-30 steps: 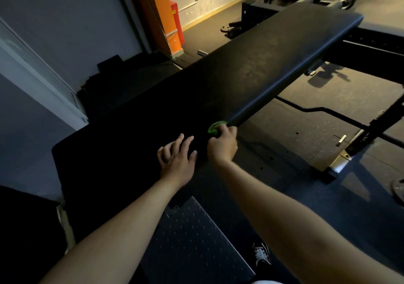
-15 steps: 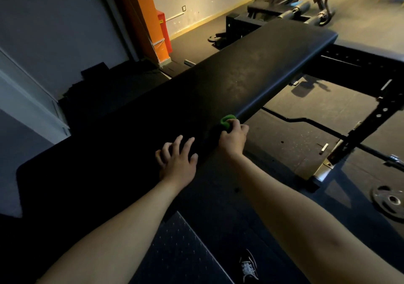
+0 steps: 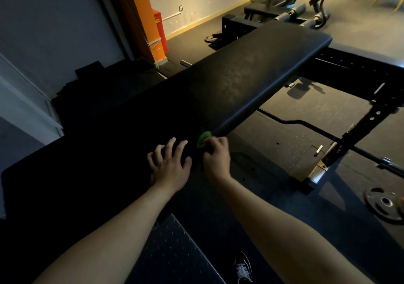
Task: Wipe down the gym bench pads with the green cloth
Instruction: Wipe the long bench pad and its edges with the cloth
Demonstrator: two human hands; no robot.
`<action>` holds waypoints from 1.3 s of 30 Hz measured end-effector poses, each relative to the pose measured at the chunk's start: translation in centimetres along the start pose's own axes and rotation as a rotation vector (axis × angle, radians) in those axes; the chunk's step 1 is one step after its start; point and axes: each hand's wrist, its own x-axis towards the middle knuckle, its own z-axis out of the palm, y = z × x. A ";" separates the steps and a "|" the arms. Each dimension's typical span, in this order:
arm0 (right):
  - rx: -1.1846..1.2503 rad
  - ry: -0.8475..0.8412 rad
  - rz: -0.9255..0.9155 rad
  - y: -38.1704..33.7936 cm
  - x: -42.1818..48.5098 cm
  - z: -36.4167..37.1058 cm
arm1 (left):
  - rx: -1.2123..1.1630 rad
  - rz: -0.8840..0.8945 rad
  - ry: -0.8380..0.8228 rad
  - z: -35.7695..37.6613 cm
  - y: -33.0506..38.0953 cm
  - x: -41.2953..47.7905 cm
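Observation:
A long black bench pad (image 3: 247,82) runs from the lower left to the upper right of the head view. My right hand (image 3: 216,158) is closed around a bunched green cloth (image 3: 203,138) and presses it against the pad's right side edge. Only a small fold of the cloth shows above my fingers. My left hand (image 3: 169,166) lies flat on the dark near part of the pad, fingers spread, just left of the right hand.
A barbell (image 3: 306,126) lies on the floor to the right, beside a black rack upright (image 3: 369,122) and a weight plate (image 3: 384,202). An orange column (image 3: 144,19) stands at the back wall. More gym equipment (image 3: 306,10) stands beyond the bench. My shoe (image 3: 242,268) shows below.
The view has shifted, showing more floor at the right. My right hand with the cloth has slid slightly along the pad's side edge. My left hand stays flat on the pad.

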 end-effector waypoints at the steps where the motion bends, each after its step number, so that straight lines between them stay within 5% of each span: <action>1: -0.009 0.097 0.027 0.0 1.5 -1.1 | -0.016 0.000 -0.006 0.0 0.0 0.0; 3: -0.041 0.207 0.063 -0.1 4.6 -3.3 | -0.028 0.007 -0.009 -0.2 0.0 0.0; 17: -0.099 -0.076 -0.044 1.2 0.0 0.8 | -0.093 -0.050 0.068 -0.4 2.1 1.0; 24: 0.043 0.251 0.154 1.9 9.8 -7.7 | -0.158 0.028 0.003 -0.6 7.9 4.8; 39: -0.027 -0.079 0.120 2.3 6.6 -5.3 | 0.006 -0.050 0.010 0.9 9.7 5.8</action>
